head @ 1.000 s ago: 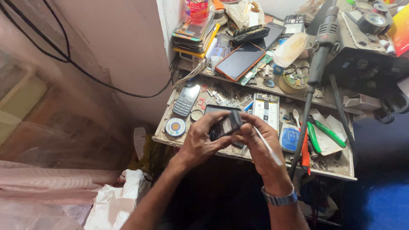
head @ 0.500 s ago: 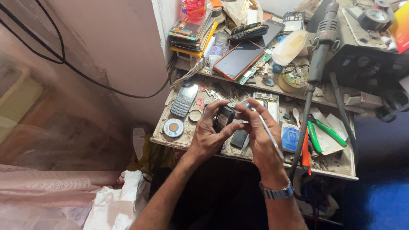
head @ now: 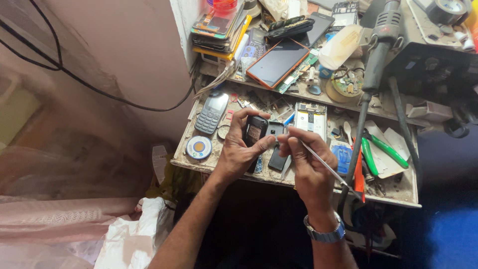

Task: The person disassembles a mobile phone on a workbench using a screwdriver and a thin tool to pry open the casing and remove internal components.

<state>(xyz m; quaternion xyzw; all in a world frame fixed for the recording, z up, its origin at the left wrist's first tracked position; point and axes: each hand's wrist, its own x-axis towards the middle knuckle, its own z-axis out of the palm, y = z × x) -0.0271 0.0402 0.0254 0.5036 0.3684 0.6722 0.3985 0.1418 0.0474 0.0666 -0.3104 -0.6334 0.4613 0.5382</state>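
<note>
Here left hand (head: 239,149) fingers wrapped round small black phone (head: 255,133); right hand (head: 308,164) pinching thin metal tool (head: 326,167).

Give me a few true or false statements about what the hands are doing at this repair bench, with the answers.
1. The left hand holds a small dark phone. True.
2. The right hand holds a green-handled cutter. False: it holds thin metal tweezers; the green-handled tool lies on the bench.
3. A grey keypad phone lies left of the hands. True.
4. The wrist watch is on the left arm. False: it is on the right wrist.
</note>
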